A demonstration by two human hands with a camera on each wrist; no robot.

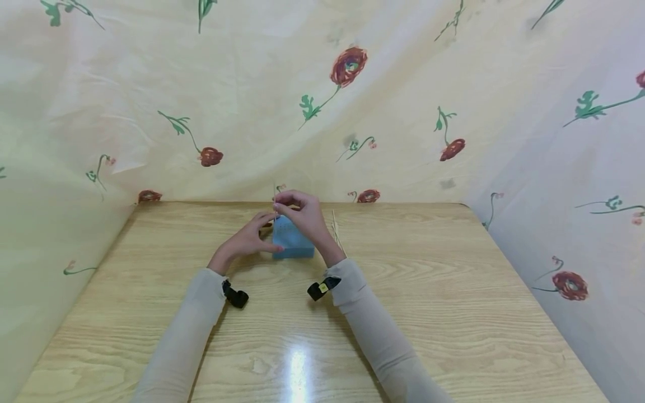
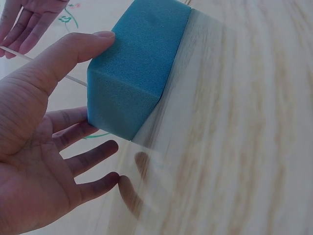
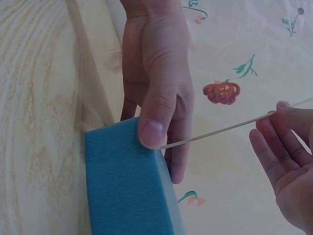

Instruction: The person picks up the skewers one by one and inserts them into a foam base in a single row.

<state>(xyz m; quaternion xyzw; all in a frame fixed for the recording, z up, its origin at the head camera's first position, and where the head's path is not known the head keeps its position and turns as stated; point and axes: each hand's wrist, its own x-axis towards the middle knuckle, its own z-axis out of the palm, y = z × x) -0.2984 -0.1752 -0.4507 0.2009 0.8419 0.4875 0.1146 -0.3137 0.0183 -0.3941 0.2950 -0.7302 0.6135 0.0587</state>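
Observation:
A blue foam block (image 1: 294, 253) (image 2: 142, 44) (image 3: 124, 181) rests on the table. My left hand (image 1: 247, 238) (image 2: 44, 147) (image 3: 159, 83) holds it at its left side, thumb against one edge and forefinger at the far side, with the other fingers spread. Between thumb and fingertips, my right hand (image 1: 307, 215) (image 2: 36, 22) (image 3: 293, 166) pinches a thin pale stick (image 1: 275, 193) (image 2: 76, 80) (image 3: 220, 129). The stick stands upright at the block's back left corner, its lower end by my left thumb in the right wrist view. Small tan marks dot the block's top.
Several loose thin sticks (image 1: 336, 229) lie on the wooden table (image 1: 428, 280) just right of my right hand. Flower-printed cloth (image 1: 262, 101) hangs behind the table's back edge and along both sides. A dark object, partly hidden, shows behind my left fingers.

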